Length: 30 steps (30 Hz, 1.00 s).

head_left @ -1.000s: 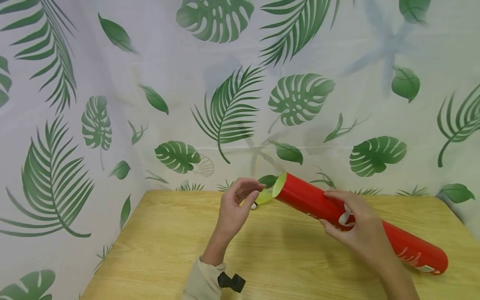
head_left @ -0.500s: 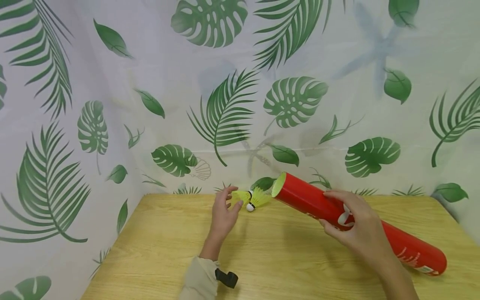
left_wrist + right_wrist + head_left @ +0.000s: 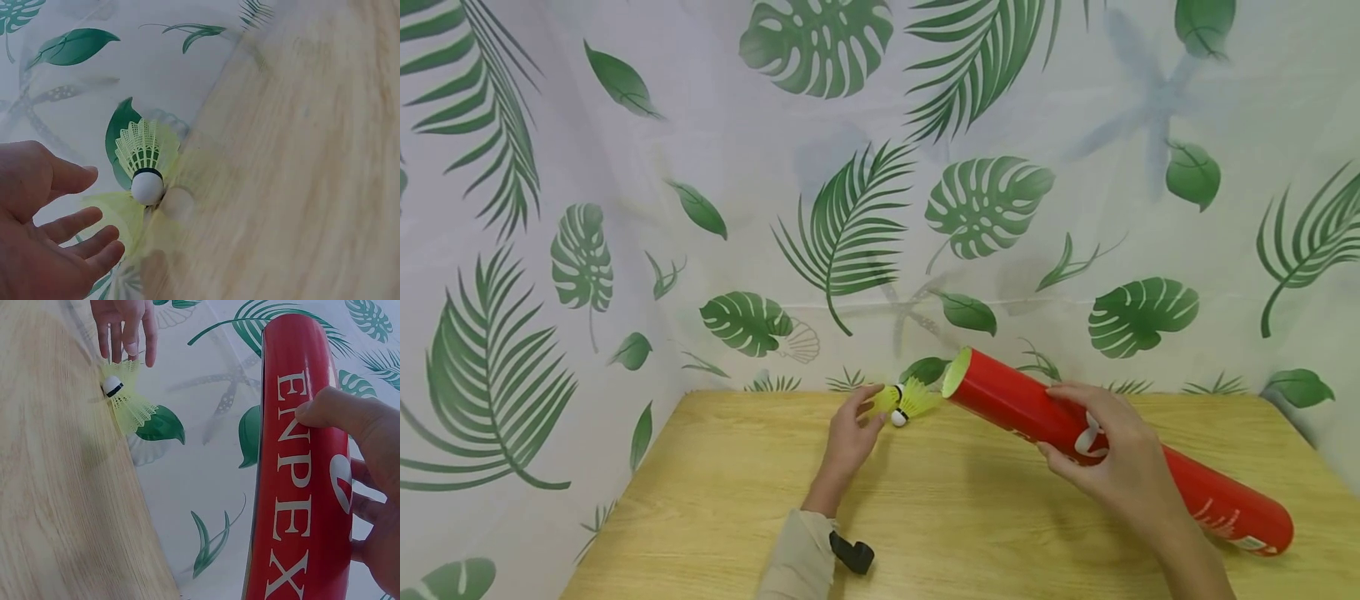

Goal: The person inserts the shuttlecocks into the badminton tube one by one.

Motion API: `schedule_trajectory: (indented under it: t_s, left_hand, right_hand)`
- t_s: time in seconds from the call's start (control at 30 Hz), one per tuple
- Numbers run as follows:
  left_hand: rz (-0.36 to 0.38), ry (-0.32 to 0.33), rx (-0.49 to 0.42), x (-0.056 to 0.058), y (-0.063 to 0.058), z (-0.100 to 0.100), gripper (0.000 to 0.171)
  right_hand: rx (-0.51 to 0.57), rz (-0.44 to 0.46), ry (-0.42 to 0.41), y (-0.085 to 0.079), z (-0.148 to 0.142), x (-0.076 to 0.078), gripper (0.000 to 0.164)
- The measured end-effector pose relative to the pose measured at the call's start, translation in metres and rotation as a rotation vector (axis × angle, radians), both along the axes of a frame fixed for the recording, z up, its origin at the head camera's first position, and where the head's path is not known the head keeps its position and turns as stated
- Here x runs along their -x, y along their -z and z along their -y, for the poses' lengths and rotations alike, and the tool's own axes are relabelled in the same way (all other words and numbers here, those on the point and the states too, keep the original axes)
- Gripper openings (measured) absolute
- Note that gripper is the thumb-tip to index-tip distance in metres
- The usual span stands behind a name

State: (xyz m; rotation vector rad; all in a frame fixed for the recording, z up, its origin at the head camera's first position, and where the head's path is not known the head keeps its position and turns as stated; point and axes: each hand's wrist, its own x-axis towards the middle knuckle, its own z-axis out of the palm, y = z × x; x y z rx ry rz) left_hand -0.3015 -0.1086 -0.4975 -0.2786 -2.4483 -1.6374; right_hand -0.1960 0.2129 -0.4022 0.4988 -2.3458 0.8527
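My right hand [image 3: 1120, 467] grips a red shuttlecock tube [image 3: 1007, 396] around its middle. The tube lies slanted, its open green-lined end raised toward the upper left. Just left of that mouth, two yellow shuttlecocks with white corks rest close together at the table's back. The nearer shuttlecock [image 3: 917, 400] points its cork down-left. Around the skirt of the farther shuttlecock [image 3: 886, 399] are the fingers of my left hand [image 3: 850, 437], partly covering it. In the left wrist view, that hand [image 3: 37, 231] has thumb and fingers spread apart beside the yellow skirt [image 3: 125, 215].
A wood-grain table [image 3: 715, 500] lies below, its back edge meeting a white leaf-print cloth [image 3: 1037, 108]. The same cloth rises along the left side. A black strap [image 3: 852, 552] sits on the left sleeve [image 3: 799, 550].
My left hand has come away from near the tube's mouth, moving left and slightly down to the farther shuttlecock, uncovering both shuttlecocks. Right hand and tube stay almost in place.
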Motion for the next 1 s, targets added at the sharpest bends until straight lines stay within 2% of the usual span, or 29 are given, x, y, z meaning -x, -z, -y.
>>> schedule_trajectory:
  t_s: [0.13, 0.4, 0.57, 0.73, 0.83, 1.0]
  left_hand:
    - [0.016, -0.003, 0.0, 0.004, 0.004, -0.001, 0.042]
    - [0.009, -0.046, 0.045, 0.004, 0.003, -0.005, 0.035]
    - [-0.022, -0.109, 0.049, 0.005, 0.002, -0.004, 0.025]
    - [-0.101, -0.188, 0.067, 0.007, -0.002, -0.002, 0.02]
    - [-0.119, -0.23, 0.049, 0.007, -0.006, 0.002, 0.019]
    - [-0.139, -0.234, 0.013, 0.001, -0.017, 0.009, 0.019]
  right_hand:
    - [0.0, 0.007, 0.005, 0.002, 0.0, 0.0, 0.075]
    - [0.0, -0.002, 0.014, 0.001, -0.002, 0.0, 0.076]
    - [0.017, 0.002, 0.012, 0.0, -0.003, -0.001, 0.075]
    - [0.024, 0.007, 0.025, -0.002, -0.005, -0.002, 0.077]
    - [0.019, 0.006, 0.023, -0.003, -0.005, -0.002, 0.077]
    - [0.02, 0.008, 0.014, -0.003, -0.004, -0.002, 0.077]
